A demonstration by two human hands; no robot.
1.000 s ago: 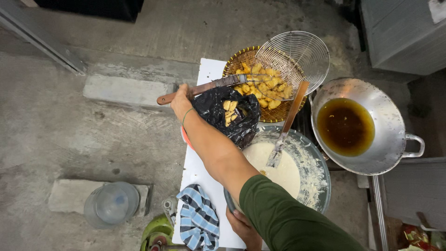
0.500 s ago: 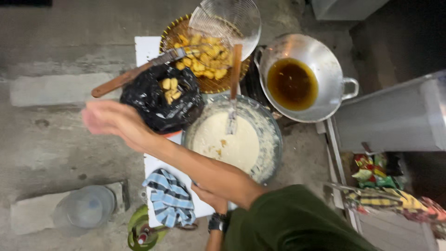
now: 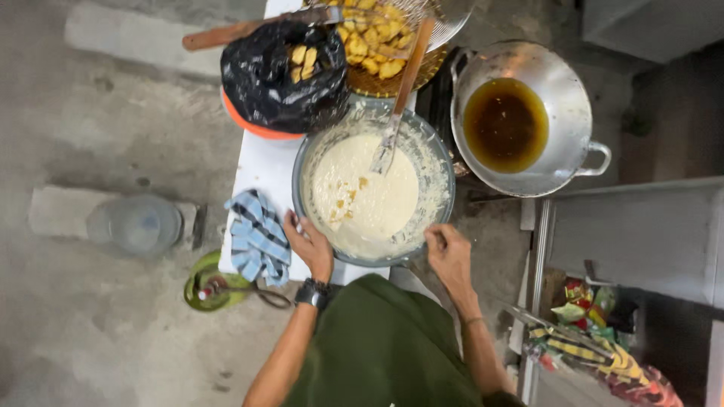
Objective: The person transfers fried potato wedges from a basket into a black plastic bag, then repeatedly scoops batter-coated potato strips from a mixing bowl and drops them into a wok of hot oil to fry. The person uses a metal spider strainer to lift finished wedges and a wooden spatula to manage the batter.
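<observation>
Head camera looks straight down on a white desk where a large glass bowl of pale batter sits at the near edge. The left hand curls its fingers against the bowl's near-left rim, gripping it; a dark watch is on that wrist. The right hand is at the near-right rim, fingers bent and closed on the edge. A spatula with a wooden handle leans in the batter, its blade sunk in the far part of the bowl and its handle running away over the far rim. Just beyond the bowl, to the far left, a black plastic bag holding yellow pieces rests in an orange dish. Behind it a wire skimmer basket of golden fried pieces lies on a round tray. To the right, off the desk, a metal wok of dark oil stands. A blue-striped cloth lies on the desk just left of the left hand. On the concrete floor at left stands a clear plastic jar.
</observation>
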